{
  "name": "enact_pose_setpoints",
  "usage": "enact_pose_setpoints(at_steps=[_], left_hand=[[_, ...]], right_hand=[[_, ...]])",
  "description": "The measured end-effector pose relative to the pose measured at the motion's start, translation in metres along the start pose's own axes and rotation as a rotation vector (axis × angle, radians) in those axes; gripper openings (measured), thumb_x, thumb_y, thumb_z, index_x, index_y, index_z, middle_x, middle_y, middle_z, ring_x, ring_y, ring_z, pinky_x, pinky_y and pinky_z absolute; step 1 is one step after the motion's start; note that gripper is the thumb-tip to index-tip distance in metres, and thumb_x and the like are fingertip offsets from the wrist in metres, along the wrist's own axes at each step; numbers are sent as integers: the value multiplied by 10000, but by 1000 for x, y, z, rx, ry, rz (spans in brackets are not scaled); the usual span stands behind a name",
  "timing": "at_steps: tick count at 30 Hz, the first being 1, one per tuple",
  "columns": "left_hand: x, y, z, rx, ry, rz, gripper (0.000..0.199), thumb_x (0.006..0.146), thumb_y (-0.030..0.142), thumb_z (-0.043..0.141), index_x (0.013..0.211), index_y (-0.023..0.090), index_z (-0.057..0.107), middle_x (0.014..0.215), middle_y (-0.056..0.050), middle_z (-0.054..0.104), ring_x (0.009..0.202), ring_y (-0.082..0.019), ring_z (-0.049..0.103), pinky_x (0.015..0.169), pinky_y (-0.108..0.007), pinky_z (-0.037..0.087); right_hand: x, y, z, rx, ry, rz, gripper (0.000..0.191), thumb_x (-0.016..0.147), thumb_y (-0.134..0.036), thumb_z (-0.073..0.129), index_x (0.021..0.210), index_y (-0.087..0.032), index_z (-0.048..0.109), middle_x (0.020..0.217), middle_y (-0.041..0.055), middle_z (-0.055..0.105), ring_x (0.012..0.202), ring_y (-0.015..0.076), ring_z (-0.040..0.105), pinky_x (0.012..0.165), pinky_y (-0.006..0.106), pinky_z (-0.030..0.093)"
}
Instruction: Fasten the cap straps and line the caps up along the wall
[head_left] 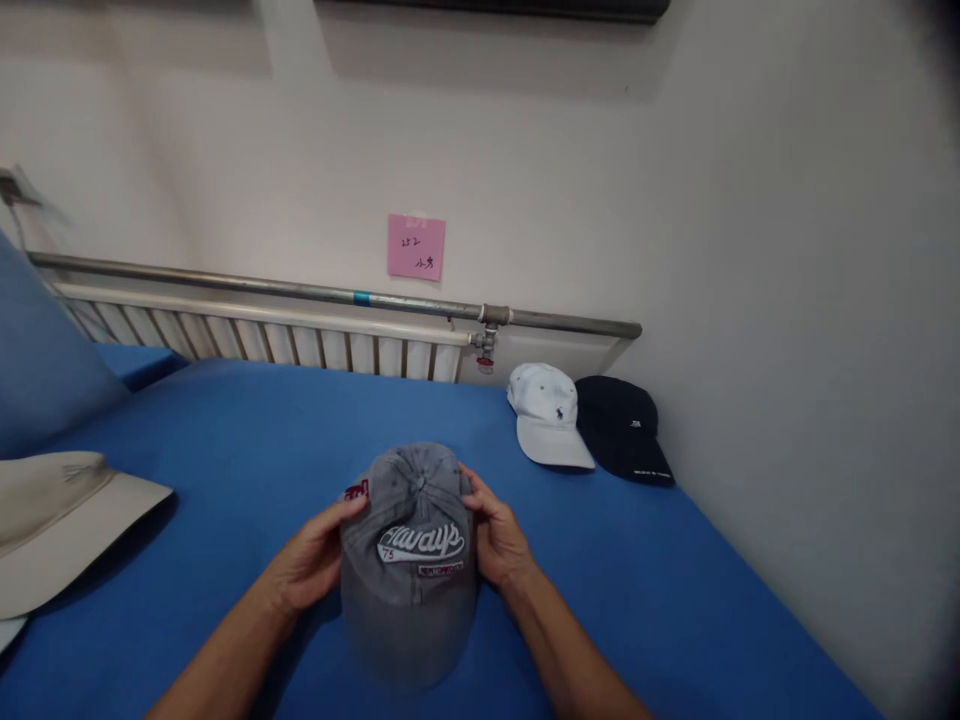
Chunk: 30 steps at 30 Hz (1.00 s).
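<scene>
My left hand (315,558) and right hand (501,538) grip the gray "Always" baseball cap (409,575) by its sides, over the blue surface (300,430). I should press lightly and evenly so the crown stays undented.

Gray cap (409,590), white cap (546,395), black cap (619,430): 3. Beige hat (60,530), left: 1. Left hand (315,560), right hand (501,540): 2. Pink note (416,247): 1.

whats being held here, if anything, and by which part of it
The gray cap is held between the left grip and the right grip, by opposite sides of its crown.
</scene>
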<state>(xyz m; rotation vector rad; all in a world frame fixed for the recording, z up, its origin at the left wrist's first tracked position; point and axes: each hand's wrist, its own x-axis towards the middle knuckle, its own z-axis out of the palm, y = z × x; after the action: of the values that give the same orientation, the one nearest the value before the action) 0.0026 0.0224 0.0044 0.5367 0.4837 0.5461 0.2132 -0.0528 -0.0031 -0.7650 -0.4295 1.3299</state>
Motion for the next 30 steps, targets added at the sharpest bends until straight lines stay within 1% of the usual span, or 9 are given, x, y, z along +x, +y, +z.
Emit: enact_pose_setpoints(at_steps=[3, 5, 10, 13, 15, 19, 24, 27, 30], left_hand=[[-1, 0, -6, 71, -94, -32, 159, 764, 110, 706, 915, 100, 753, 794, -110, 774, 859, -264, 739, 919, -367, 538], [-2, 3, -11, 53, -176, -2, 165, 765, 135, 710, 919, 112, 764, 796, -103, 777, 864, -270, 739, 947, -383, 522], [-5, 12, -21, -17, -397, 26, 185, 828, 196, 653, 949, 143, 782, 844, -88, 785, 947, -288, 723, 1017, -414, 470], [-7, 13, -23, -52, -488, 19, 216, 850, 211, 616, 969, 147, 784, 864, -89, 786, 1002, -305, 705, 1045, -431, 444], [-8, 13, -23, -67, -508, 17, 229, 859, 205, 594, 974, 150, 785, 878, -88, 786, 1023, -306, 697, 1057, -435, 431], [-9, 12, -22, -62, -470, -9, 208, 847, 218, 613, 927, 148, 791, 865, -93, 786, 1046, -317, 686, 1062, -450, 424], [-4, 12, -17, -67, -273, 14, 158, 836, 209, 640, 864, 146, 782, 836, -84, 784, 1021, -297, 697, 1043, -441, 444], [-1, 10, -9, -66, -166, 60, 174, 869, 201, 613, 947, 143, 758, 858, -76, 780, 950, -254, 721, 999, -394, 485], [0, 9, -3, -50, -138, 64, 156, 886, 235, 624, 960, 151, 733, 839, -54, 766, 852, -196, 731, 880, -300, 546]], right_hand=[[1, -1, -1, 23, -35, -24, 491, 533, -126, 577, 989, -256, 703, 953, -12, 752, 895, 226, 679, 784, 349, 516], [2, 2, -1, 9, -30, -31, 502, 514, -105, 564, 972, -253, 706, 934, -19, 749, 823, 203, 673, 723, 314, 510], [6, 11, 1, -109, 74, 70, 486, 546, -90, 618, 1007, -227, 682, 743, -38, 719, 594, 126, 595, 585, 234, 439], [6, 13, 2, -124, 83, 135, 500, 557, -96, 629, 1040, -213, 673, 687, -32, 702, 578, 125, 585, 575, 229, 426], [5, 12, 3, -80, 78, 119, 509, 548, -86, 628, 1038, -216, 675, 705, -32, 708, 610, 126, 598, 602, 228, 439], [5, 9, 5, 35, 70, 84, 474, 532, -52, 645, 979, -204, 690, 736, -25, 721, 639, 130, 618, 628, 231, 466], [7, 5, 2, 93, 105, 41, 503, 503, -11, 640, 967, -195, 691, 737, -36, 724, 612, 105, 621, 608, 201, 482], [11, 3, -3, 132, 155, -8, 451, 520, -5, 631, 921, -204, 686, 729, -44, 725, 620, 103, 639, 620, 197, 504], [15, 3, -10, 162, 213, -55, 405, 543, 0, 628, 878, -224, 670, 744, -51, 735, 641, 110, 662, 630, 205, 524]])
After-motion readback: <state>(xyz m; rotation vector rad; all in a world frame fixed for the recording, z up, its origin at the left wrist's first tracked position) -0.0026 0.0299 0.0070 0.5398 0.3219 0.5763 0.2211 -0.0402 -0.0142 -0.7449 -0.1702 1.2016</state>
